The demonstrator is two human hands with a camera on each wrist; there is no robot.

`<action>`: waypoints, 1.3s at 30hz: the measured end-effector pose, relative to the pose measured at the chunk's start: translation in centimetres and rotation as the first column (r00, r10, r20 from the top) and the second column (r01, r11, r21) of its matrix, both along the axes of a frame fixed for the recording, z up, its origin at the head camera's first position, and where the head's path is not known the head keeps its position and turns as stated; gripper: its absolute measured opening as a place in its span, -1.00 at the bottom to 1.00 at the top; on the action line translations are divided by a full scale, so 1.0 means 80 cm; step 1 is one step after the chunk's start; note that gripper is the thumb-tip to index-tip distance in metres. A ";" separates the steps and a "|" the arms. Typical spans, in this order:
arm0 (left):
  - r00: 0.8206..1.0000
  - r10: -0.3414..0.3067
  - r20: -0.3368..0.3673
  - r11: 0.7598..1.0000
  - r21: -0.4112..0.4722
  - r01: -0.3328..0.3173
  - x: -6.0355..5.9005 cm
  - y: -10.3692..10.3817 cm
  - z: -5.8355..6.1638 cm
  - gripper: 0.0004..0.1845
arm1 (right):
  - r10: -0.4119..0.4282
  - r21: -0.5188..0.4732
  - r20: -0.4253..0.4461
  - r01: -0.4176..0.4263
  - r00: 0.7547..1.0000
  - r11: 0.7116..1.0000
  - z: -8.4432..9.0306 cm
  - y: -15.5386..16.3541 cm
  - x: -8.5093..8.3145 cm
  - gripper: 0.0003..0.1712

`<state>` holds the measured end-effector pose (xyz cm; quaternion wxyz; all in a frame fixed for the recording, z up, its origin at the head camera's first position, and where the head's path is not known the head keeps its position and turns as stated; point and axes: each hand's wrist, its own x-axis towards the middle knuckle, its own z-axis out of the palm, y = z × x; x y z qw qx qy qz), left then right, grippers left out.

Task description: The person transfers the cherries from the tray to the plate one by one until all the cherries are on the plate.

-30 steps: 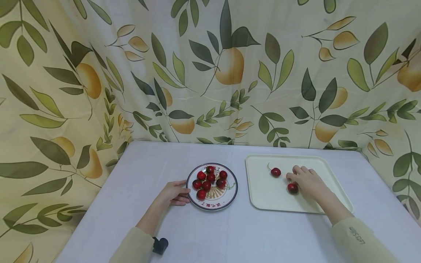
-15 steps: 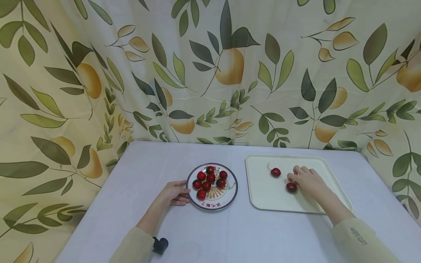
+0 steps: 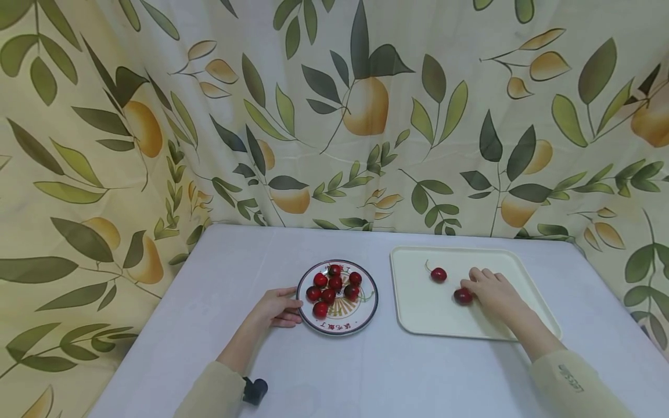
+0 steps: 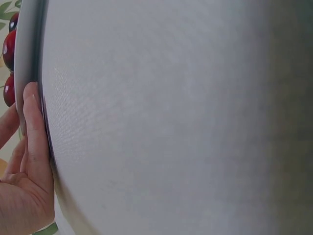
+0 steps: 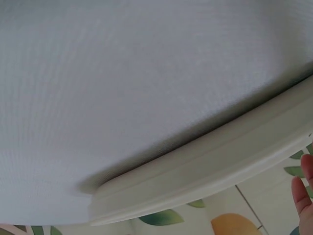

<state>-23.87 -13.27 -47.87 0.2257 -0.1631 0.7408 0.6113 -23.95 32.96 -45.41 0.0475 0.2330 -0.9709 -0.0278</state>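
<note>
While the right hand [image 3: 493, 293] lies inside the cream-coloured rectangular plastic tray [image 3: 418, 313], its fingertips are at the round dark-red cherry [image 3: 463, 296] resting on the tray floor, and that contact is the relation that matters here: the fruit sits directly at the hand's finger end, toward the tray's middle, with the wrist and beige sleeve trailing back over the tray's near right corner. Whether the fingers pinch the cherry or merely touch it I cannot tell, since the hand covers that side (the right wrist view shows only the tray's rim [image 5: 205, 166] from below and a sliver of skin). A second red cherry with a thin curved stem [image 3: 438, 274] lies farther into the tray, apart from the hand, its stem arching toward the tray's far left corner. Left of the tray, apart from it, stands the round white ceramic plate with a dark rim and a printed centre [image 3: 366, 316], holding a loose heap of red cherries [image 3: 333, 285], about eight. The left hand [image 3: 277, 307] rests against that plate's outer left edge, fingers lightly curled along the rim and grasping nothing, as the left wrist view confirms. Everything sits on a pale lilac tablecloth [image 3: 261, 255].
</note>
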 end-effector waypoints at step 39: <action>1.000 0.006 -0.005 1.000 0.010 -0.006 0.002 0.000 0.002 -0.43 | 0.138 -0.150 -0.123 -0.156 0.983 0.976 0.029 -0.171 -0.012 -0.87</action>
